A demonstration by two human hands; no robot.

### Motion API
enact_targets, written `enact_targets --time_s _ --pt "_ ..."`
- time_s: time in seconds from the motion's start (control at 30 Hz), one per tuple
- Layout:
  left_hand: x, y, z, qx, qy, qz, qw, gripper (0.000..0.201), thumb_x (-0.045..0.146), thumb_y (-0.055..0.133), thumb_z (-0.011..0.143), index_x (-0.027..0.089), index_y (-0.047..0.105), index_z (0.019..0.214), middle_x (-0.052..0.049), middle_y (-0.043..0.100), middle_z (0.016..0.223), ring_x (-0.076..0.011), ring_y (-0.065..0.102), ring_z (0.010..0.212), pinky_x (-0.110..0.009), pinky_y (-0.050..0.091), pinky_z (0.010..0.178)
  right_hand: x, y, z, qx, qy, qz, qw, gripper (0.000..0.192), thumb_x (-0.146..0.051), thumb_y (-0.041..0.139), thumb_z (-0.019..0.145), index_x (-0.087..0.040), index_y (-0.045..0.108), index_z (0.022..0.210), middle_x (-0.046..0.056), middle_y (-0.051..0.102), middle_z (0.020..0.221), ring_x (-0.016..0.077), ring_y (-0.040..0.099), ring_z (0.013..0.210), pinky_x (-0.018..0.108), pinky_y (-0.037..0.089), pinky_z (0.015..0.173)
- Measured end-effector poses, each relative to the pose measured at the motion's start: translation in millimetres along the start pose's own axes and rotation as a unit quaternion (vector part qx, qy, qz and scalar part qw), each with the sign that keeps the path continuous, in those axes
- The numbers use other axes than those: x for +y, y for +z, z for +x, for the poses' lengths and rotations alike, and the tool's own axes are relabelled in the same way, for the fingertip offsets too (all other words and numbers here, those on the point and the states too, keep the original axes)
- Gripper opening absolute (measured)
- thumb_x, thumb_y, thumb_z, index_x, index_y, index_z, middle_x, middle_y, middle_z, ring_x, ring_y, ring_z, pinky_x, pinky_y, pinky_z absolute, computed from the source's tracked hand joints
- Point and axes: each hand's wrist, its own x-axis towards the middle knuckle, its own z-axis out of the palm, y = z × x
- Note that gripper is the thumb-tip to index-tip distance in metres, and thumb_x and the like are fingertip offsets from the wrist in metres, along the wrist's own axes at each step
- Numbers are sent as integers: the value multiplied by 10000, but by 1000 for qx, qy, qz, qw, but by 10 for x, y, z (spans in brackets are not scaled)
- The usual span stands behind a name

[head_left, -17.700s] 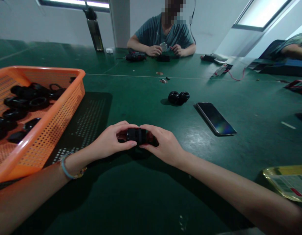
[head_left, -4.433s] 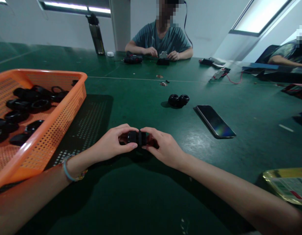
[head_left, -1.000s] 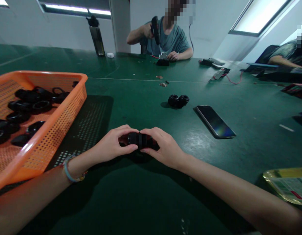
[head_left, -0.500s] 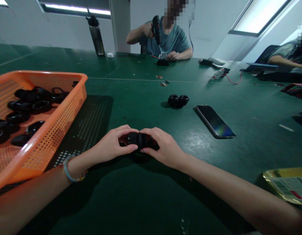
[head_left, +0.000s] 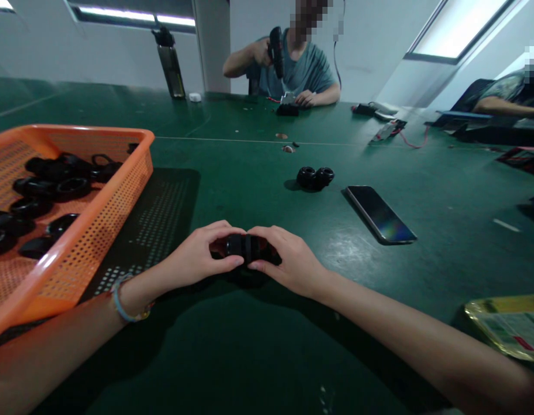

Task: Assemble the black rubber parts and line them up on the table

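Observation:
Between my two hands, just above the green table (head_left: 249, 357), is a black cylindrical plastic part (head_left: 248, 248) with a raised band round its middle. My left hand (head_left: 202, 251) grips its left end, thumb in front and fingers behind. My right hand (head_left: 293, 262) is closed in the same way on the right end. The thumbs nearly meet at the band. Both ends of the part are partly hidden by my fingers, so its exact kind cannot be told. Farther back, a pair of shiny black ring-shaped parts (head_left: 315, 178) lies on the table.
An orange perforated basket (head_left: 120, 199) at the left holds several black parts (head_left: 55, 170). Right of centre lies a phone (head_left: 382, 216), with a yellow-edged packet (head_left: 509, 325) nearer me. Across the table a person (head_left: 310, 66) holds a dark power tool (head_left: 276, 52); a bottle (head_left: 170, 66) stands at the back.

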Motion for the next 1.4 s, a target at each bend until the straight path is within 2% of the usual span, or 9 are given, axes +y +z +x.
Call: enact_targets --time_s 0.2,0.37,0.6,0.77,0.97,1.2,1.4 --pt "0 -2 -1 2 3 6 1000 357 354 602 721 149 610 1014 -30 539 900 -153 546 733 -250 459 624 10 7 4 3 -2 5 1000 394 -204 672 741 -176 499 1093 72 640 994 183 595 847 313 491 690" --pt "14 -12 4 3 15 28 999 334 354 598 725 156 620 993 -31 558 891 -174 559 778 -279 464 693 31 30 -1 18 -7 5 1000 408 -127 669 713 -167 500 1083 71 644 995 179 601 853 310 496 690" --pt "-6 2 -1 3 2 5 1000 355 358 603 727 178 616 1032 -29 559 916 -164 566 764 -255 475 638 19 15 0 7 5 3 1000 382 -137 649 740 -177 504 1091 74 641 1000 189 602 876 331 502 708" --pt "-6 6 -5 7 -1 6 1000 371 353 602 727 162 616 1044 -36 555 908 -172 565 767 -266 476 638 8 11 6 -1 18 0 1000 384 -151 659 741 -151 510 1094 86 643 984 188 603 848 344 507 716" --pt "-2 5 0 11 1 8 1000 352 358 597 721 177 623 1021 -30 559 907 -163 561 751 -266 478 643 17 27 7 -3 27 3 1000 389 -175 662 742 -180 502 1096 73 639 998 190 607 874 354 506 745" --pt "-1 5 4 9 7 4 1000 315 349 608 713 174 624 974 -26 556 903 -158 566 752 -261 479 655 39 51 4 13 23 5 1000 390 -165 669 725 -222 490 1067 29 641 936 163 613 806 295 499 680" --pt "12 -4 6 6 4 19 1000 351 357 603 714 148 624 995 -32 550 893 -156 553 737 -261 469 660 33 46 1 11 22 -9 1000 398 -162 680 721 -205 486 1066 33 647 919 162 611 778 292 491 672"
